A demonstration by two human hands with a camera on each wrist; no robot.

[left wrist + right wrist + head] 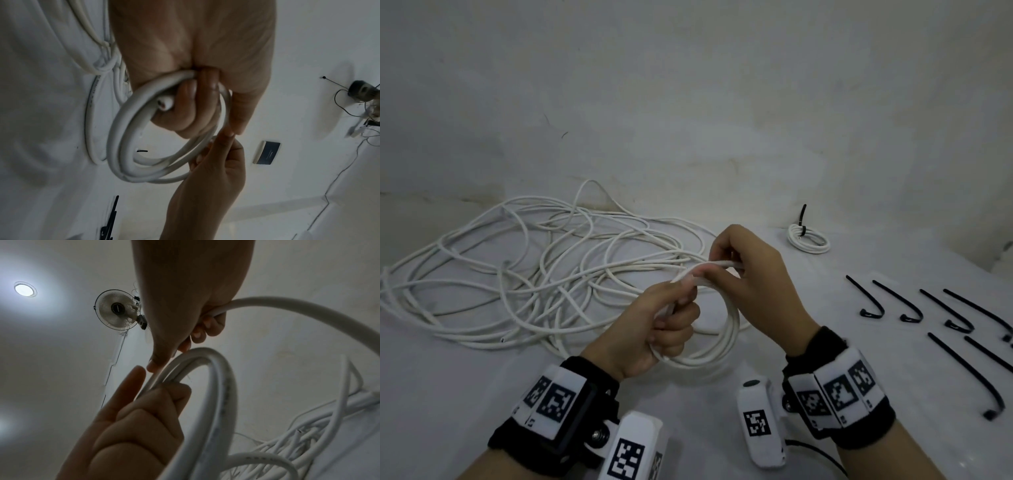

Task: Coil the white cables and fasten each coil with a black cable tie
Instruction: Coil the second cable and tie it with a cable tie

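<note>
Midair, near the worktop's [825, 377] front edge: white cable coil [729, 329], left hand [657, 329] curled round it, right hand [750, 270] pinching its top strand. Loose cable [517, 274] piled left; finished coil [809, 238] far right corner; black ties [959, 315] along right edge.

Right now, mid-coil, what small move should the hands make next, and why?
Probably lay one more loop: the right hand pinches the cable feeding from the loose pile, while the left hand grips the unfinished coil, not yet tied.

Black wristbands [859, 425], white marker-tagged camera modules [758, 425], bare forearms
</note>
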